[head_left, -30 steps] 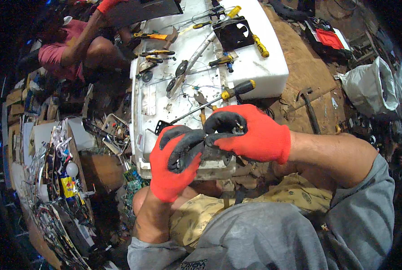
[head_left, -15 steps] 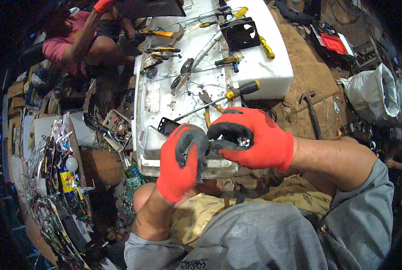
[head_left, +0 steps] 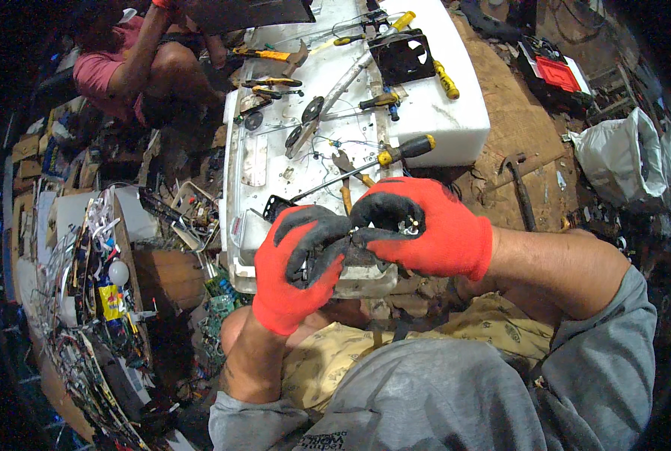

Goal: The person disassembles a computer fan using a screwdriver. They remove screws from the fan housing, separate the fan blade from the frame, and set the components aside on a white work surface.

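Both my hands wear red gloves with dark palms and meet over the near edge of the white work surface [head_left: 275, 169]. My left hand [head_left: 298, 263] is closed, thumb and fingers pinched, around something dark that I cannot make out. Its fingertips touch those of my right hand [head_left: 433, 229], which is curled shut. Small shiny metallic bits [head_left: 409, 226] show inside the right hand's curl, too small to name. Just beyond the hands lie a long screwdriver [head_left: 403, 151] with a yellow-black handle, pliers [head_left: 344, 161] and a small black frame-like part [head_left: 277, 207].
A hammer [head_left: 275, 55], cutters [head_left: 274, 82], a black fan housing [head_left: 401, 58] and more screwdrivers lie farther back. Another hammer [head_left: 522, 192] rests on cardboard at right, near a white sack [head_left: 621, 158]. Heaped scrap [head_left: 102, 301] fills the left. A co-worker [head_left: 128, 68] sits at upper left.
My left hand has shifted slightly left and turned, showing more of its palm side. The right hand stays almost in place. The co-worker's raised hand has moved a little up and left.
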The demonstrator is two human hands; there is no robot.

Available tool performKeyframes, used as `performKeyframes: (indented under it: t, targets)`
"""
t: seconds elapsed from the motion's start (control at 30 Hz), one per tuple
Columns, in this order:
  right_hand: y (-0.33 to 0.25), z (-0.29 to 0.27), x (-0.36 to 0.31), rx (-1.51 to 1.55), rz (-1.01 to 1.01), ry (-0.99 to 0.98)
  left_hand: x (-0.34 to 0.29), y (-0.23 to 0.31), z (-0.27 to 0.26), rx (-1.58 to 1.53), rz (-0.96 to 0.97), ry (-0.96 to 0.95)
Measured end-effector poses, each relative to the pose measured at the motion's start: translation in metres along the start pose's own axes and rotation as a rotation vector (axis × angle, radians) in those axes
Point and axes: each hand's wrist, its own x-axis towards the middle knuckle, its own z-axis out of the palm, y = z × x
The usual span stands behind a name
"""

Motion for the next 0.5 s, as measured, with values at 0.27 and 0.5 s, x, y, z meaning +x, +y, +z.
performKeyframes:
  t: [0.27,0.5]
  targets:
    - [-0.001,0.001,-0.001,-0.147,-0.161,0.046,-0.010,-0.008,0.000,0.030,-0.060,-0.070]
    - [-0.001,0.001,0.001,-0.183,-0.185,0.060,-0.020,-0.012,0.006,-0.267,-0.564,0.060]
